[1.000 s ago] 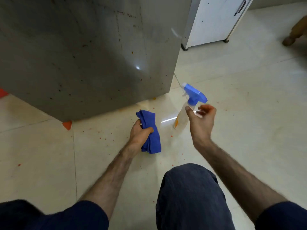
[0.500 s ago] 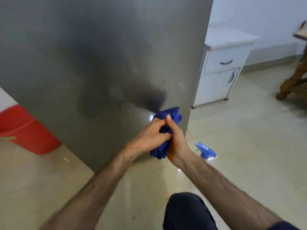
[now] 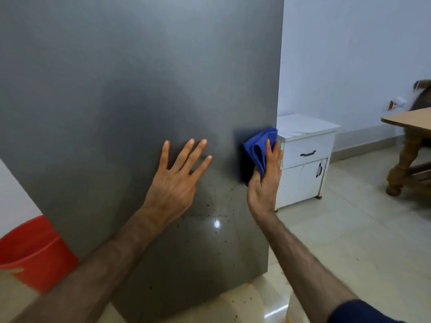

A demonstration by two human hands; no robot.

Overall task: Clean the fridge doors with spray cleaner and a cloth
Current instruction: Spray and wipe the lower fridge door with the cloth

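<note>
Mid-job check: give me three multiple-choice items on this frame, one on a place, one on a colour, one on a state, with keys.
1. Where is the folded blue cloth?
A. on the floor
B. against the grey steel fridge door, near its right edge
C. on the white cabinet

2. What colour is the plastic bucket at lower left?
A. red
B. green
C. white

3. How is the left hand?
A. gripping a spray bottle
B. fisted
C. open, fingers spread at the door

Key: 1 B, the right hand holds it there; 2 A, it is plainly red; 3 C, it holds nothing.
</note>
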